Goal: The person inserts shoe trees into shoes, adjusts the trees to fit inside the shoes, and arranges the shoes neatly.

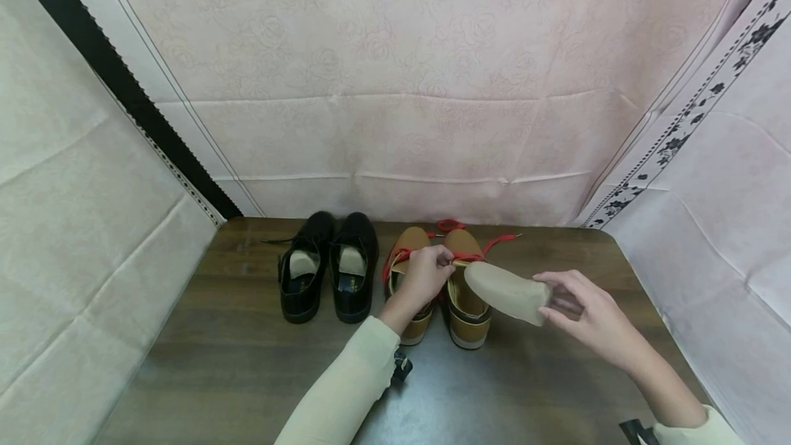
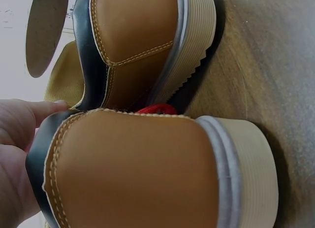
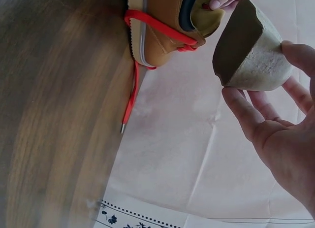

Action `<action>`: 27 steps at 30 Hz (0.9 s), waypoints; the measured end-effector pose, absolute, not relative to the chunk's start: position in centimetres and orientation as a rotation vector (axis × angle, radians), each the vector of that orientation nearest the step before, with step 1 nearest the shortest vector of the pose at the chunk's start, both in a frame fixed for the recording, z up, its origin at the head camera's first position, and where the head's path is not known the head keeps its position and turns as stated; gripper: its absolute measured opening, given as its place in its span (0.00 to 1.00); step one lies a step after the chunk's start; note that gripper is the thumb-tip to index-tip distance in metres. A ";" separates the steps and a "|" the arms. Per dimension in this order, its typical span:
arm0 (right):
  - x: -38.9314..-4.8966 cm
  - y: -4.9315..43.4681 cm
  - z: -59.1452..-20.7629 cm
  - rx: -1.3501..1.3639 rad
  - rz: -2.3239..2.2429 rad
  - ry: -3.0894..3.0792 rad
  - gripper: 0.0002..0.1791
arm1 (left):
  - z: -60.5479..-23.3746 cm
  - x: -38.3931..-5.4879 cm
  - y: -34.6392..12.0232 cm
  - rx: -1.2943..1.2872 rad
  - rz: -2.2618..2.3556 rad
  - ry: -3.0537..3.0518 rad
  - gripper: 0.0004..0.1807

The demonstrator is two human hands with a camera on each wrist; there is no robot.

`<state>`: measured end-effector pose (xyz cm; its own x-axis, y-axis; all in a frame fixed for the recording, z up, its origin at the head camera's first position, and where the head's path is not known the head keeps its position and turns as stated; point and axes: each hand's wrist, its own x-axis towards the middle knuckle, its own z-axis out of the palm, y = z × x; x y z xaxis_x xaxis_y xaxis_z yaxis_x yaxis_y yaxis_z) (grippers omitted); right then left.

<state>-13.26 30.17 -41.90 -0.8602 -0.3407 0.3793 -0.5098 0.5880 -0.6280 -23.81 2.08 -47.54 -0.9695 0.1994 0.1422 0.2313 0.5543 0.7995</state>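
My right hand (image 1: 590,314) holds a beige moulded shoe insert (image 1: 503,289) by its broad hollow end, thumb on one side and fingers on the other. Its rounded tip points left, over the opening of the right-hand tan shoe (image 1: 468,328). My left hand (image 1: 426,273) pinches that shoe's tongue (image 3: 206,22) between thumb and finger. Beneath my left wrist stands the other tan shoe (image 1: 415,235), its opening partly hidden by the hand. Both tan shoes have dark collars and pale ridged soles; a red lace (image 3: 160,26) runs across the right-hand one.
Left of the tan pair stand two black shoes (image 1: 355,287), each with a pale insert (image 1: 352,261) inside. Loose red lace ends (image 1: 503,239) lie near the back edge of the brown wooden table (image 1: 247,362). Patterned pale cloth (image 1: 402,136) hangs behind and at the sides.
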 end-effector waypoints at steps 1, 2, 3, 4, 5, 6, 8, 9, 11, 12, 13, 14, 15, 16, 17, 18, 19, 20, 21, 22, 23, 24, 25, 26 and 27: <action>-13.2 30.1 -41.9 0.711 1.128 -2.604 0.31 | -47.5 -23.8 2.1 -0.381 -1.417 -2.738 0.03; -13.2 30.1 -41.8 0.716 1.126 -2.608 0.31 | -47.5 -23.7 2.1 -0.385 -1.417 -2.735 0.04; -13.2 30.0 -41.8 0.719 1.118 -2.612 0.31 | -47.5 -23.7 2.1 -0.388 -1.414 -2.735 0.04; -13.2 29.9 -41.8 0.722 1.109 -2.617 0.31 | -47.5 -23.7 2.1 -0.389 -1.410 -2.734 0.04; -13.2 29.9 -41.7 0.726 1.101 -2.623 0.31 | -47.5 -23.6 2.1 -0.390 -1.406 -2.735 0.04; -13.2 29.8 -41.7 0.731 1.094 -2.627 0.30 | -47.5 -23.6 2.1 -0.390 -1.404 -2.735 0.04; -13.2 29.7 -41.6 0.741 1.081 -2.637 0.30 | -47.5 -23.6 2.0 -0.391 -1.399 -2.734 0.04; -13.2 29.6 -41.5 0.747 1.071 -2.641 0.30 | -47.5 -23.6 2.0 -0.390 -1.398 -2.733 0.04; -13.2 29.4 -41.4 0.761 1.071 -2.644 0.30 | -47.5 -23.6 2.0 -0.389 -1.396 -2.727 0.04; -13.2 29.3 -41.4 0.767 1.071 -2.645 0.29 | -47.5 -23.6 2.0 -0.390 -1.395 -2.723 0.04; -13.2 29.3 -41.4 0.771 1.069 -2.646 0.29 | -47.5 -23.6 2.0 -0.391 -1.393 -2.720 0.04; -13.2 29.2 -41.4 0.775 1.067 -2.646 0.29 | -47.5 -23.6 2.0 -0.391 -1.395 -2.719 0.04; -13.3 29.2 -41.4 0.777 1.064 -2.648 0.29 | -47.5 -23.7 2.0 -0.392 -1.394 -2.716 0.03; -13.3 29.2 -41.5 0.778 1.062 -2.651 0.29 | -47.5 -23.6 2.0 -0.393 -1.396 -2.714 0.03; -13.3 29.1 -41.5 0.778 1.052 -2.656 0.29 | -47.5 -23.6 2.0 -0.394 -1.399 -2.716 0.03; -13.4 29.1 -41.6 0.775 1.039 -2.662 0.29 | -47.5 -23.6 2.0 -0.394 -1.399 -2.718 0.03; -13.4 29.1 -41.7 0.773 1.025 -2.669 0.29 | -47.5 -23.6 2.0 -0.394 -1.402 -2.722 0.03; -13.4 29.1 -41.7 0.773 1.012 -2.675 0.29 | -47.5 -23.7 2.0 -0.396 -1.403 -2.723 0.03; -13.5 29.0 -41.8 0.773 0.995 -2.679 0.29 | -47.5 -23.7 2.0 -0.397 -1.403 -2.724 0.03; -13.5 29.0 -41.9 0.776 0.979 -2.679 0.29 | -47.5 -23.6 2.0 -0.398 -1.403 -2.726 0.04; -13.5 28.9 -41.9 0.779 0.958 -2.678 0.29 | -47.5 -23.7 2.0 -0.398 -1.402 -2.728 0.04; -13.5 28.7 -41.9 0.782 0.939 -2.677 0.29 | -47.5 -23.7 2.0 -0.401 -1.400 -2.726 0.04; -13.5 28.6 -41.9 0.785 0.920 -2.674 0.29 | -47.5 -23.7 2.0 -0.401 -1.400 -2.726 0.04; -13.5 28.4 -41.9 0.785 0.902 -2.671 0.29 | -47.5 -23.7 2.0 -0.402 -1.398 -2.725 0.04; -13.5 28.3 -41.9 0.783 0.889 -2.669 0.29 | -47.5 -23.7 2.0 -0.400 -1.399 -2.726 0.04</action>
<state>-13.50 28.27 -41.93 -0.8336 -0.4174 0.3618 -0.5510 0.6750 -0.4908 -23.66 2.01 -47.52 -0.9652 0.2047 0.1626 0.2514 0.5568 0.7917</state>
